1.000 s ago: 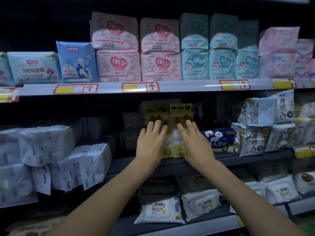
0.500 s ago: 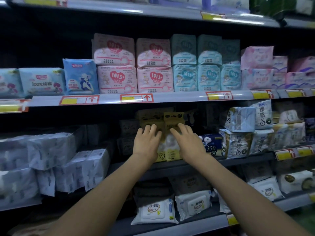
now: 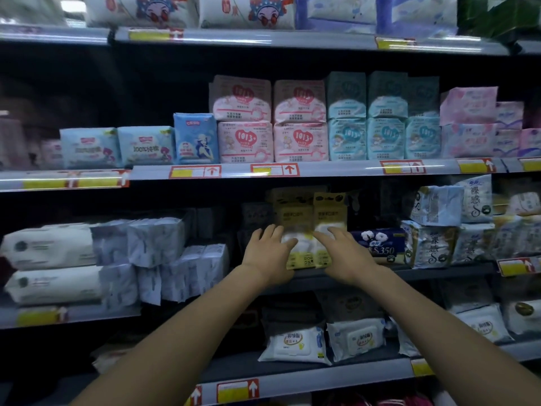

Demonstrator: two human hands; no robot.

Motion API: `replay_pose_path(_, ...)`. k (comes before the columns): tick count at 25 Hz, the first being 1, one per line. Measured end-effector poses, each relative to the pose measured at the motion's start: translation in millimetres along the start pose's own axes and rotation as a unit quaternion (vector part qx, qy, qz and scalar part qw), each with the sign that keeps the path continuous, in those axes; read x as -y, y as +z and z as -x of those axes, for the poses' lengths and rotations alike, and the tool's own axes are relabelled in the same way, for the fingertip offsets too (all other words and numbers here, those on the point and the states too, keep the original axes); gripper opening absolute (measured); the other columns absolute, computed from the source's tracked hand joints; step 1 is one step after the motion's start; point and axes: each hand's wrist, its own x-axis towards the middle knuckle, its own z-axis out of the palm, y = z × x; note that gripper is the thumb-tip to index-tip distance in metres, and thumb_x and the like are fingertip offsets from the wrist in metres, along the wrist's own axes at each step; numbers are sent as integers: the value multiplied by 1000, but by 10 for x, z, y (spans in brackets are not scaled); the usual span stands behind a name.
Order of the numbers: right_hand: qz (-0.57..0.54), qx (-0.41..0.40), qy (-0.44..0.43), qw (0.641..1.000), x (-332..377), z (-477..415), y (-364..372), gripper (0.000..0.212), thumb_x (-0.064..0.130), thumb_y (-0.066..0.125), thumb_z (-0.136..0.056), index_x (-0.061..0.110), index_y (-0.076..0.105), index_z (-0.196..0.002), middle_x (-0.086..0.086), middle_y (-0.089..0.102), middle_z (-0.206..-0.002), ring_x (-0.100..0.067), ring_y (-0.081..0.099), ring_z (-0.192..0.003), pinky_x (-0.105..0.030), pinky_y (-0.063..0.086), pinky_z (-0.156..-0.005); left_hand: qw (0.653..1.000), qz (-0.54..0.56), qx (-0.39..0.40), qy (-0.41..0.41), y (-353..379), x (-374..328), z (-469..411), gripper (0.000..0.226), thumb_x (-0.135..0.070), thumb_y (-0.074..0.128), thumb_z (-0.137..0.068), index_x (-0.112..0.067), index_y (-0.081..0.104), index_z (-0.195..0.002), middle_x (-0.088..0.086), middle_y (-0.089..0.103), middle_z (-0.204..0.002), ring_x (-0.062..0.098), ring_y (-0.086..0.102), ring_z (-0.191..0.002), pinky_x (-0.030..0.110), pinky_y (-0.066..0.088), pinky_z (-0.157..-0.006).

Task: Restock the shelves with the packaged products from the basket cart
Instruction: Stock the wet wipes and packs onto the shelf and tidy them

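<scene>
Hands: both reach to the middle shelf, palms turned away from you. Your left hand lies flat against the lower front of the left yellow pack. Its fingers are extended and slightly spread, and they curl round nothing. Your right hand lies the same way on the right yellow pack, with its fingers straight and angled inward toward the left hand. Neither hand grips; each only presses on the wrapper. The fingertips of the two hands are near each other but apart.

The two yellow packs stand upright, side by side and touching, at the front edge of the middle shelf. More yellow packaging shows behind them. Just beside the right yellow pack, on your right, lies a dark blue pack marked S350. To your left, stacked white packs fill the same level. On the shelf above, pink packs and teal packs stand in two layers. On the shelf below, white wipe packs lie flat.
</scene>
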Motion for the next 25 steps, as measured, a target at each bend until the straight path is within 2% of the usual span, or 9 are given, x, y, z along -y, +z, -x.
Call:
replay_pose_path(3,-41,-36,-28,998,398,55,10,88,22,68,-91,37,18,-162,-9,23,-165,-32,23,-152,-45,47,-104,995,42,-87,-16,-15,184,399,66,-45,61,-92,-26,45,-153,12,40,-157,31,34,-149,47,25,-122)
replay_pose_path(6,-132,-71,-60,987,954,71,91,78,28,67,-94,37,26,-160,-7,30,-159,-29,30,-147,-43,47,-105,971,71,-218,-63,65,533,911,52,-35,68,-86,-20,61,-135,10,60,-132,31,57,-125,43,43,-107)
replay_pose_path(9,-191,-143,-66,969,1561,56,189,65,32,62,-98,33,35,-156,-5,38,-153,-27,37,-140,-40,48,-104,947,39,-293,-125,209,1033,1416,51,-37,63,-89,-18,61,-137,15,59,-133,34,56,-125,47,44,-105)
replay_pose_path(11,-202,-178,-74,960,1983,54,262,64,37,60,-99,32,33,-157,-5,38,-153,-27,38,-138,-40,49,-101,935,18,-294,-196,306,1401,1706,61,-46,54,-92,-18,54,-146,19,54,-142,39,51,-131,53,43,-107)
replay_pose_path(13,-212,-178,-73,958,2331,47,357,78,48,62,-97,37,19,-162,-8,29,-158,-32,34,-142,-43,51,-101,927,18,-274,-256,385,1719,1884,70,-53,52,-93,-20,43,-155,19,47,-150,40,46,-137,54,44,-105)
replay_pose_path(17,-161,-137,-61,976,2682,-13,653,115,61,69,-87,51,-23,-155,-13,-9,-170,-44,1,-156,-53,51,-104,951,47,-183,-245,582,2097,1966,102,-58,70,-85,-31,15,-166,19,21,-166,42,30,-151,53,52,-103)
replay_pose_path(19,-123,-160,-68,977,2730,-61,815,109,59,65,-91,53,-23,-154,-9,-15,-171,-46,-8,-156,-50,59,-94,954,63,-176,-236,659,2113,1908,108,-57,75,-81,-36,11,-166,18,17,-168,43,26,-152,49,57,-94)
replay_pose_path(21,-89,-186,-64,977,2756,-118,940,100,59,62,-93,52,-14,-158,-9,-6,-172,-48,-4,-155,-46,63,-83,951,48,-199,-233,721,2093,1815,103,-58,73,-82,-32,19,-166,21,26,-165,45,36,-146,48,60,-85)
replay_pose_path(25,-59,-190,-60,978,2755,-172,965,92,62,56,-94,51,-8,-160,-7,10,-172,-46,6,-155,-44,64,-76,947,-9,-232,-223,835,2162,1762,93,-69,62,-88,-31,26,-165,21,33,-163,46,42,-141,51,55,-92)
